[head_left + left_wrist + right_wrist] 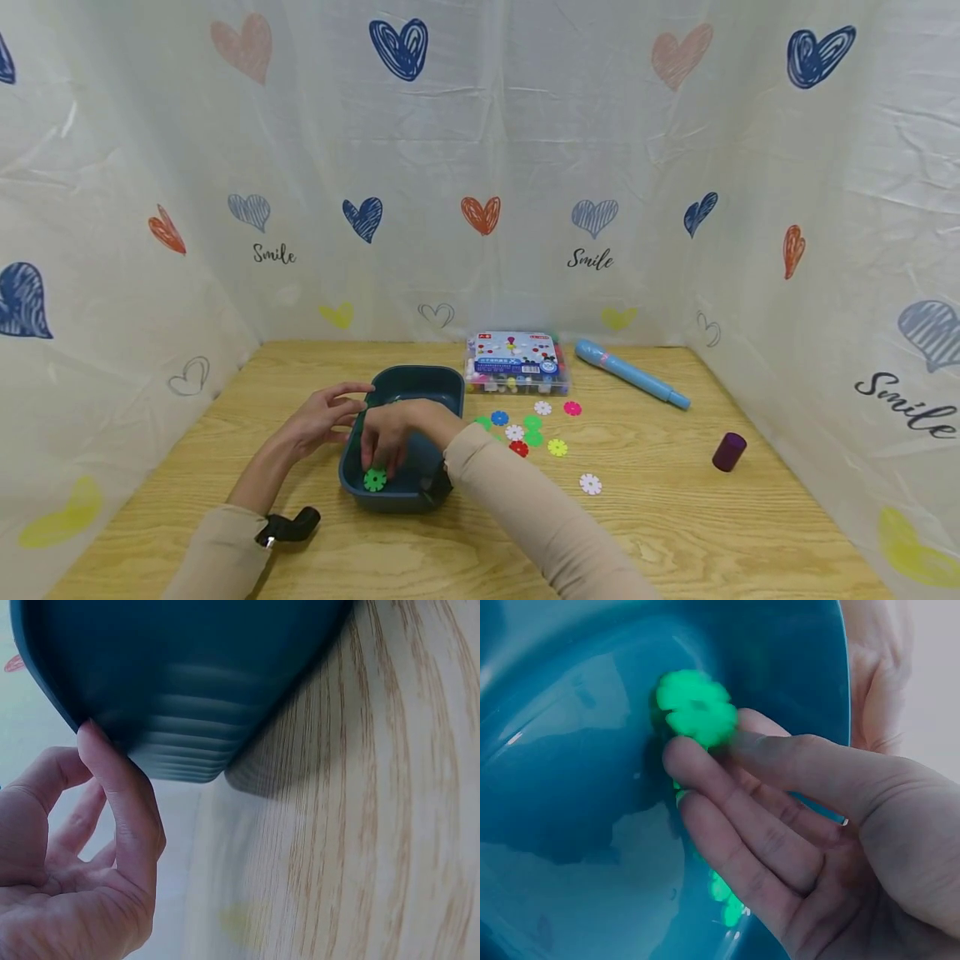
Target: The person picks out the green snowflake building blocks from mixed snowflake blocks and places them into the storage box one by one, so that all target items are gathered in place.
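Note:
The dark teal basin [397, 505] stands on the table in front of me. Inside it, my right hand [390, 432] reaches down and pinches a green notched disc [697, 709] between thumb and fingertips. Lower in the right wrist view, more green discs [726, 896] lie in the basin, partly hidden by the fingers. My left hand [322, 419] is at the basin's left side, fingers loosely bent. One of its fingertips [94, 739] touches the rim; whether the thumb also presses the basin is unclear.
Right of the basin lie several notched discs, among them a yellow disc [557, 448] and a white disc [590, 484]. Behind them sits a clear box [517, 363] of small parts. A blue tube [633, 374] and a purple cylinder [729, 452] are farther right.

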`<control>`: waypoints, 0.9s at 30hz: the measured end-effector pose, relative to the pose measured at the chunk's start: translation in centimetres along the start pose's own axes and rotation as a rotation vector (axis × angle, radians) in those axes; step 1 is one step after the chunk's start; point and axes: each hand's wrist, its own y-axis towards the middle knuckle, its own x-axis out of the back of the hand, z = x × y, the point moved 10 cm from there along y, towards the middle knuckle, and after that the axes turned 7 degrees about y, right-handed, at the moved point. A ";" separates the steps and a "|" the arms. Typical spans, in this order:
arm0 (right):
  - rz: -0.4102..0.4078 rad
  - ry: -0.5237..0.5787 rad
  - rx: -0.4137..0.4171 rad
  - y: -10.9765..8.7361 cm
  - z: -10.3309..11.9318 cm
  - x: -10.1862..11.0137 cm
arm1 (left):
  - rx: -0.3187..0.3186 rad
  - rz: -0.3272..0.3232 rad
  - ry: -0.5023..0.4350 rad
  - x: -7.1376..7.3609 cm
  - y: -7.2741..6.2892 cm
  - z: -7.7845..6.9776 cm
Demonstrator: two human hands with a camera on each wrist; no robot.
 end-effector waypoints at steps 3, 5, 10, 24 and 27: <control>-0.004 0.006 -0.004 -0.1 -0.1 0.2 | 0.000 0.000 -0.001 0.0 0.0 0.0; -0.011 0.007 0.000 -0.2 -0.1 0.3 | 0.000 -0.002 0.000 0.1 0.0 -0.1; -0.042 0.013 0.042 -1.0 -0.3 1.3 | 0.008 -0.006 0.001 0.0 -0.1 -0.1; -0.169 -0.043 0.205 -8.3 -2.5 6.6 | 0.055 -0.057 0.006 0.2 0.1 0.4; -0.212 -0.033 0.208 -10.2 -4.1 7.4 | 0.055 -0.065 0.016 0.2 0.2 0.5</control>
